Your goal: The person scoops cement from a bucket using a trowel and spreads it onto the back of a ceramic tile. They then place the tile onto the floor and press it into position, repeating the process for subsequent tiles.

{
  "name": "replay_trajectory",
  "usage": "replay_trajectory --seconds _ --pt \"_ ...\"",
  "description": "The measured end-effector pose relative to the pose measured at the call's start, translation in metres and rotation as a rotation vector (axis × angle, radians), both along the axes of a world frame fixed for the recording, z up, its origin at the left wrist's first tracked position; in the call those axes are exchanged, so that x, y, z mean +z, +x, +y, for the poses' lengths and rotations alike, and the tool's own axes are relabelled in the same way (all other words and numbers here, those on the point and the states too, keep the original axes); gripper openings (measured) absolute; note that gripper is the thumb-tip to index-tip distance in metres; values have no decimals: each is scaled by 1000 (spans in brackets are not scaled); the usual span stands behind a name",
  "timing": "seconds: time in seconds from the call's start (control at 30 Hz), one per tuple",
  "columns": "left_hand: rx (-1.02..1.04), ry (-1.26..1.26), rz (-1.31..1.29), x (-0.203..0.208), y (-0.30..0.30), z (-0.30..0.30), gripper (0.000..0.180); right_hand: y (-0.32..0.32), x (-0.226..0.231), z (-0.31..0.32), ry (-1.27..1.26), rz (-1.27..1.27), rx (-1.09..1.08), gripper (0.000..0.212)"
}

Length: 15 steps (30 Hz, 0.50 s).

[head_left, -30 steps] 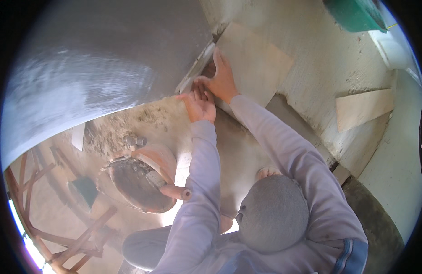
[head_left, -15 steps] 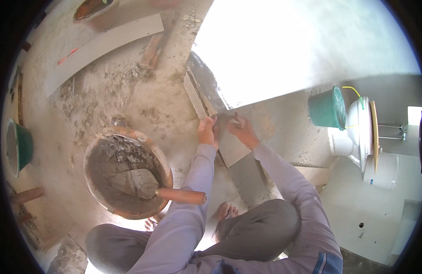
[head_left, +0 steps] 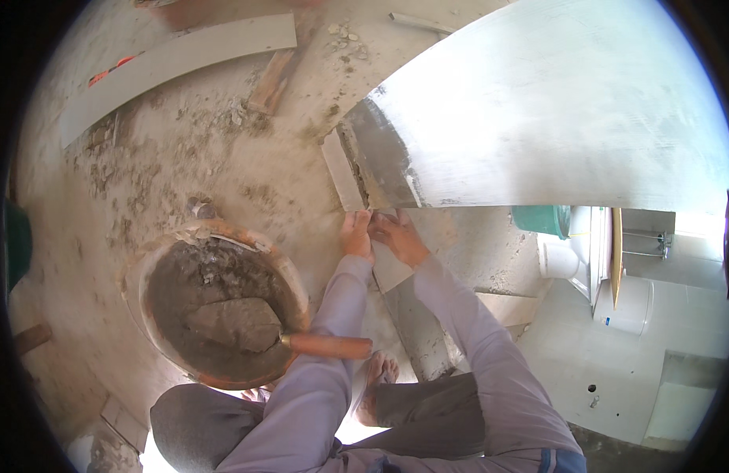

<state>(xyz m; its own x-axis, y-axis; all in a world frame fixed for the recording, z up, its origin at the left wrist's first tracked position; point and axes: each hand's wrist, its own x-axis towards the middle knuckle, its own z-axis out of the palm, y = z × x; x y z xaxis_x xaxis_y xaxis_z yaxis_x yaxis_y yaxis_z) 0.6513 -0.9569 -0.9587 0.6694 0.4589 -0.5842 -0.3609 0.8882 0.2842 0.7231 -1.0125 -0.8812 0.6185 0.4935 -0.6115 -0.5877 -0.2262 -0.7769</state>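
My left hand (head_left: pixel 358 236) is closed at the lower end of a narrow pale tile strip (head_left: pixel 341 167), which stands along the base of the wall end. Close beside it, my right hand (head_left: pixel 400 238) has its fingers bent and drawn together at the same corner. The fingertips of both hands nearly meet, and what they pinch there is hidden. Below my right hand lies a pale tile piece (head_left: pixel 392 270) on the sill. Left of my forearm, a trowel (head_left: pixel 330 345) rests with its blade in wet grey mortar (head_left: pixel 183 296) inside a round tub (head_left: pixel 136 276).
A low wall (head_left: pixel 538 118) with a fresh grey mortar patch (head_left: pixel 380 150) rises at the right. A long board (head_left: pixel 183 63) and a wooden piece (head_left: pixel 274 79) lie at far left. Beyond the wall are a green bucket (head_left: pixel 542 219) and a white toilet (head_left: pixel 565 256).
My right hand has moved left and closed in beside my left hand. The view has shifted, so more of the wall and mortar patch shows.
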Motion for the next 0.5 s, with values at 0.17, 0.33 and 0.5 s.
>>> replay_trajectory --seconds 0.17,0.33,0.5 --pt "84 -21 -21 12 3 -3 27 7 -39 -2 172 -9 -114 27" --pt "90 -11 -49 8 1 2 24 17 -41 -15 -422 -1191 822 21" --pt "76 -20 -19 17 3 0 24 17 -53 -9 125 -150 53 22"
